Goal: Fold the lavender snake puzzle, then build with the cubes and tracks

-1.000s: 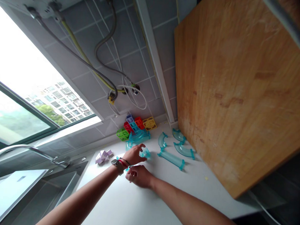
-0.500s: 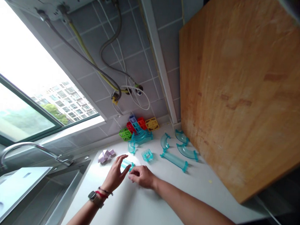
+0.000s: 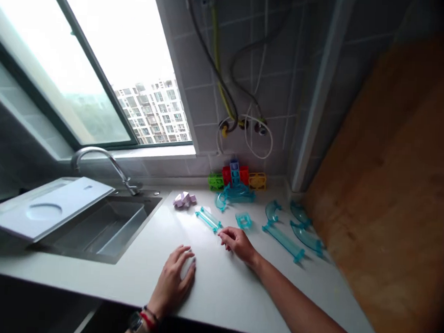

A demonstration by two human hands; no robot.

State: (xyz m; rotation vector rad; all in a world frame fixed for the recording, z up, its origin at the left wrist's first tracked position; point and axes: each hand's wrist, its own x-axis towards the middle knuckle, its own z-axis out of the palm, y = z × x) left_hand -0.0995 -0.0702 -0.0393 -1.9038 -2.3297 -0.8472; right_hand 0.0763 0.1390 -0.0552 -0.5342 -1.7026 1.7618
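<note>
A straight translucent turquoise toy track piece [image 3: 207, 219] lies on the white countertop [image 3: 217, 284]. At its near right end, the closed fingers of my right hand [image 3: 237, 243] pinch the tip. My left hand [image 3: 173, 277], wearing a watch and a red band, rests on the counter closer to me. Its fingers are loosely bent and apart, and nothing is in them. Just beyond my right hand sits a square turquoise block [image 3: 243, 221]. Another straight track piece [image 3: 285, 243] and several curved pieces [image 3: 307, 237] lie to the right.
Colourful connected blocks [image 3: 234, 176] stand against the tiled wall, with turquoise curved pieces [image 3: 239, 193] before them. Purple blocks [image 3: 184, 199] lie at back left. Left are a sink [image 3: 119, 231], a faucet [image 3: 122, 169] and a white panel [image 3: 66, 204]. A large wooden board [image 3: 397, 194] leans at right.
The view has swung left and levelled. My left hand has drawn back toward me, away from the track piece. My right hand stays at the piece's near end.
</note>
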